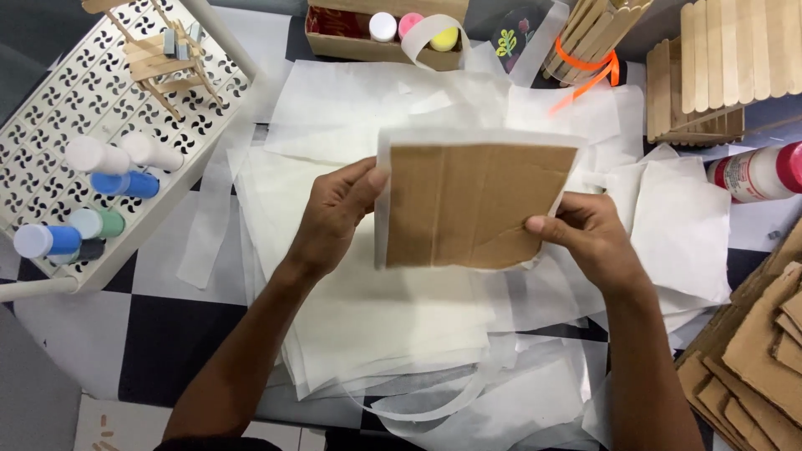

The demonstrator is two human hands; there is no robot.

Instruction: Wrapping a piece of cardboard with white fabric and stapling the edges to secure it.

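The cardboard (472,205), a brown square with fold creases, is sitting at the centre of the frame, raised above the bench (167,334) and backed by a white sheet (468,136) that is showing as a border along its top and left edges. The left hand (334,213) is gripping the left edge, thumb on the front and fingers (378,177) closed around the sheet and card together. The right hand (585,234) is pinching the lower right corner, thumb pressing on the brown face and the other fingers tucked behind, so both hands are clamped on the piece and it is spanning the gap between them.

The risk I am judging from this: the sheet looks thin and is only being held to the card by the two grips, so it may be slipping out of line or creasing if either hand loosens. The lower right corner already looks ragged, and a harder pinch there could be tearing it.

Underneath, loose white sheets (376,317) are lying in a heap over the checkered bench. Paint bottles (117,179) are lying on a perforated white rack (50,159) at the upper left, a box (376,42) with more paints is sitting at the top, stick-built pieces (718,67) are standing at the upper right, and cardboard scraps (752,359) are piling up at the lower right.
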